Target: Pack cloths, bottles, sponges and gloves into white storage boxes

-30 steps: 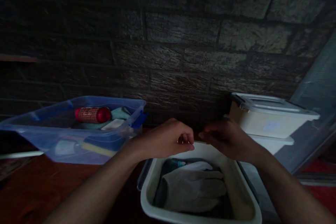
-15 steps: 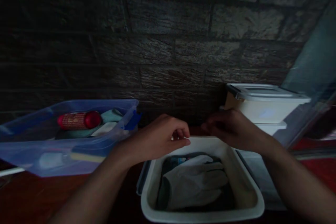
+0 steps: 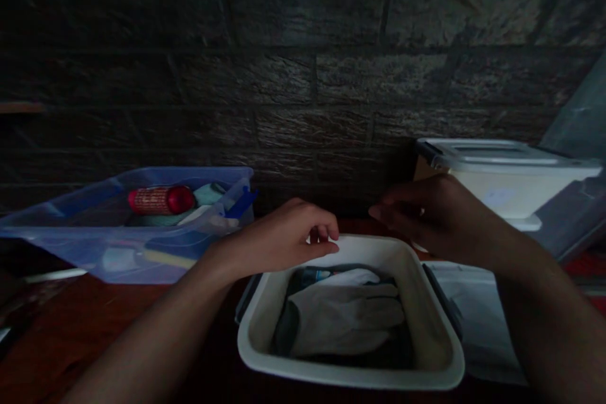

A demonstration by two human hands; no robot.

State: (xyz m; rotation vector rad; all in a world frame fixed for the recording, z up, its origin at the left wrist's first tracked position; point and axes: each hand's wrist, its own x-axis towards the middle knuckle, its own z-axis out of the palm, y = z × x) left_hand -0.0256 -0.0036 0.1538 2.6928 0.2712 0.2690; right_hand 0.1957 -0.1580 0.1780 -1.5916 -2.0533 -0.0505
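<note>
A dark brick wall [image 3: 284,76] filled the back of the dim room, and below it a red-brown surface [image 3: 95,328] carried the containers. The bluish see-through tub [image 3: 76,247] lay to the left, its thin plastic probably a little flexible. The open white bin [image 3: 350,379] sat in front of the person, seemingly stiff, smooth and rather slippery, best gripped under opposite rims. Behind it to the right, a lidded white box [image 3: 473,183] was stacked on another container. The right hand [image 3: 445,218] hung in shadow beyond the bin's far right corner, fingers bent towards the thumb; whether it had hold of anything could not be told. The left hand [image 3: 288,233] was loosely curled over the far rim, a small gap between thumb and forefinger, nothing visible in its grasp; contact with the rim was unclear. Inside the bin, the pale work glove [image 3: 336,322] lay flat, likely light, soft and unbreakable, easiest to pinch by its dark cuff [image 3: 287,328]. A red bottle [image 3: 161,201], presumably firm and slick, lay sideways in the tub.
</note>
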